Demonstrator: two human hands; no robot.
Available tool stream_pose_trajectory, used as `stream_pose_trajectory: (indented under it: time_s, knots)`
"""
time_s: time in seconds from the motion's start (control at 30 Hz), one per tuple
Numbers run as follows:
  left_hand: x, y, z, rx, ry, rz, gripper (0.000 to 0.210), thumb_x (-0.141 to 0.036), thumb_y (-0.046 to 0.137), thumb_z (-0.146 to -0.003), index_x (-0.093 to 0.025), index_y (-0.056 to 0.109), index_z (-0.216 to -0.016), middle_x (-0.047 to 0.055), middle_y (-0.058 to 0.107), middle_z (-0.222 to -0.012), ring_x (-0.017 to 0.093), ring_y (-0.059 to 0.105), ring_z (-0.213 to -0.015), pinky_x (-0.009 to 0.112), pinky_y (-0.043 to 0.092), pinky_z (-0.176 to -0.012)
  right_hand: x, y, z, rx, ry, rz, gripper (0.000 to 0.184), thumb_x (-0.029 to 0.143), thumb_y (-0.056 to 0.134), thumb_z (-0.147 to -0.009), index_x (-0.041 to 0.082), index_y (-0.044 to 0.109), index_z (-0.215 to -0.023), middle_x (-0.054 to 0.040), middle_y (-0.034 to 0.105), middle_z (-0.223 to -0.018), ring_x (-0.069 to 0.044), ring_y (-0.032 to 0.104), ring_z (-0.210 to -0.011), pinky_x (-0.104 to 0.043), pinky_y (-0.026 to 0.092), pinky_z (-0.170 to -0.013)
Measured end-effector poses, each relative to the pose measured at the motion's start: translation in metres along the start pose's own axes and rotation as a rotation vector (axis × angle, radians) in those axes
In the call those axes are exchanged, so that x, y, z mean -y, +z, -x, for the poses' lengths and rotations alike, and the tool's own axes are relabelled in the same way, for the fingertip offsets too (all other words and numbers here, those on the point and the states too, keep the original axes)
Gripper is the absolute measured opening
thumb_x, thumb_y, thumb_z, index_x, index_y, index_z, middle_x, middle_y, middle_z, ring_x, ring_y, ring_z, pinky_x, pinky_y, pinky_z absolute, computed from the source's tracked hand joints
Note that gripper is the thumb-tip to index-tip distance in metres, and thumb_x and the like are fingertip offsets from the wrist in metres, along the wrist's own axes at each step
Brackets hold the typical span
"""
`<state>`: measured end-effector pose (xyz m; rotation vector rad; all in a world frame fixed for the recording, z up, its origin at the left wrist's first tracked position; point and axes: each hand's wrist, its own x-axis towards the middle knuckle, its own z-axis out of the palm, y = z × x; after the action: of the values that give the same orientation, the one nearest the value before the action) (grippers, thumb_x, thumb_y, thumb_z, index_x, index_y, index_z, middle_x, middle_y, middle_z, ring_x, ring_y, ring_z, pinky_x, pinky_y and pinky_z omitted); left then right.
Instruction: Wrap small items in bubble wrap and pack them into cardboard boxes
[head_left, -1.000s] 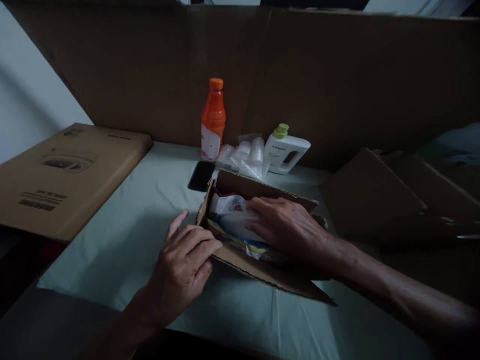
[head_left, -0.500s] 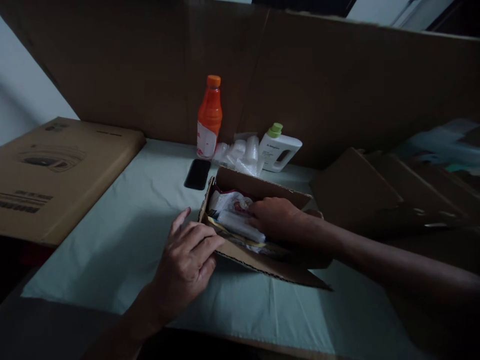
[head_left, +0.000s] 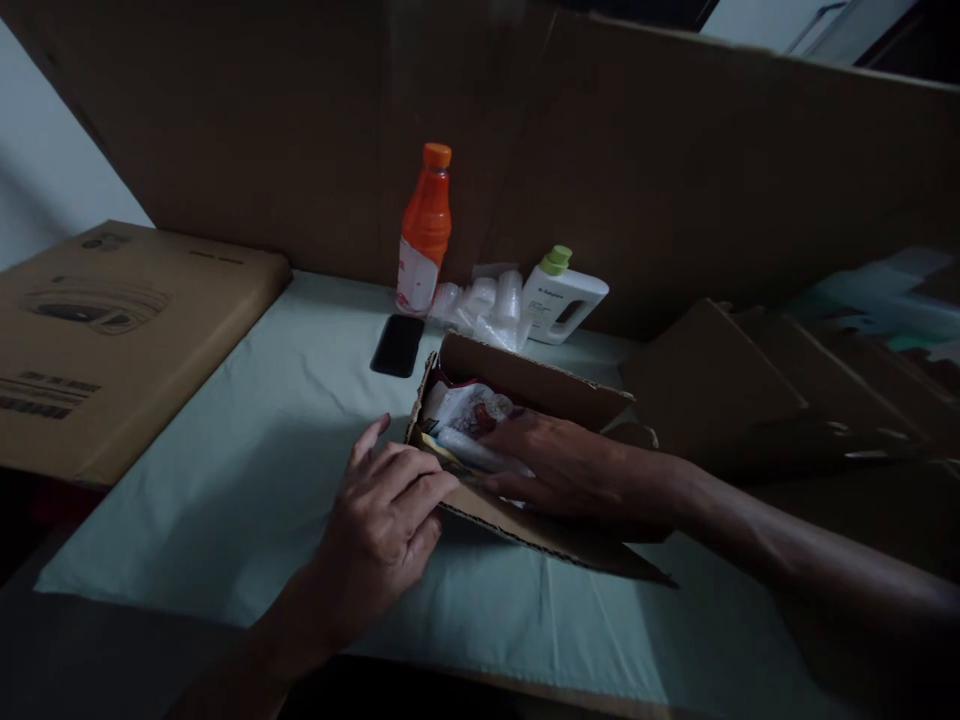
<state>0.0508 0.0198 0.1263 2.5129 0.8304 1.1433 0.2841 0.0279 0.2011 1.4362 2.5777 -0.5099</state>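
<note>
An open cardboard box (head_left: 540, 375) sits at a tilt on the cloth-covered table. My left hand (head_left: 394, 505) is at its near left corner, fingers bent over the edge of the front flap and the thumb low against its outside; one finger sticks up apart. Inside the box lies my right hand (head_left: 562, 460), with fingers stretched over a clear bubble-wrap roll (head_left: 472, 450). Beside the roll is a white printed packet (head_left: 461, 405) with a red edge. Some of the contents are hidden under the right hand.
Behind the box stand an orange bottle (head_left: 427, 225), bubble wrap (head_left: 499, 305) and a white jug (head_left: 559, 300) with a green cap. A black phone (head_left: 397, 345) lies left of them. A large flat carton (head_left: 150, 330) is at left, more cardboard (head_left: 720, 390) at right.
My right hand has flattened and spread over the bubble-wrap roll, moving toward the near side of the box. My left hand keeps its place at the flap. The view has shifted slightly.
</note>
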Motion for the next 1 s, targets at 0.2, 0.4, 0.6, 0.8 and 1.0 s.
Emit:
stream_pose_trajectory:
  time_s: [0.2, 0.4, 0.6, 0.8, 1.0]
  knots:
    - [-0.002, 0.0, -0.001, -0.007, 0.008, -0.039, 0.029, -0.001, 0.054, -0.084, -0.021, 0.064, -0.103, 0.002, 0.069, -0.095, 0.017, 0.064, -0.09, 0.057, 0.036, -0.114, -0.006, 0.007, -0.02, 0.108, 0.074, -0.027, 0.028, 0.021, 0.045, -0.1, 0.013, 0.071, -0.105, -0.0105, 0.073, -0.092, -0.021, 0.068, -0.076, -0.032, 0.05, -0.068]
    - [-0.001, 0.001, -0.003, -0.015, 0.057, -0.113, 0.031, -0.001, 0.056, -0.085, -0.02, 0.062, -0.109, 0.003, 0.069, -0.096, 0.018, 0.065, -0.091, 0.056, 0.038, -0.114, -0.001, 0.007, -0.032, 0.111, 0.18, 0.08, 0.029, 0.022, 0.047, -0.099, 0.01, 0.068, -0.115, -0.0155, 0.075, -0.103, -0.024, 0.072, -0.089, -0.031, 0.051, -0.074]
    - [-0.003, 0.008, -0.002, -0.102, 0.073, -0.17, 0.035, -0.003, 0.058, -0.084, -0.021, 0.061, -0.114, 0.005, 0.065, -0.104, 0.022, 0.063, -0.099, 0.056, 0.044, -0.109, 0.006, 0.011, -0.024, -0.039, 0.172, 0.288, 0.026, 0.014, 0.05, -0.093, 0.009, 0.069, -0.11, -0.0205, 0.074, -0.105, -0.032, 0.072, -0.099, -0.039, 0.052, -0.079]
    - [-0.016, 0.014, 0.002, -0.272, 0.009, -0.179, 0.049, -0.014, 0.068, -0.085, -0.024, 0.055, -0.131, 0.012, 0.054, -0.129, 0.03, 0.053, -0.123, 0.056, 0.047, -0.107, 0.005, 0.001, -0.018, -0.044, 0.132, 0.276, 0.026, 0.024, 0.057, -0.093, 0.009, 0.07, -0.111, -0.018, 0.076, -0.098, -0.03, 0.073, -0.093, -0.035, 0.052, -0.075]
    - [0.0, 0.016, 0.019, -0.384, -0.126, -0.055, 0.065, -0.026, 0.069, -0.086, -0.025, 0.042, -0.146, 0.013, 0.05, -0.141, 0.03, 0.049, -0.134, 0.054, 0.04, -0.114, -0.017, -0.015, 0.078, -0.571, 0.332, 0.031, 0.03, 0.037, 0.054, -0.094, 0.019, 0.07, -0.112, -0.0093, 0.077, -0.102, -0.025, 0.072, -0.089, -0.036, 0.054, -0.077]
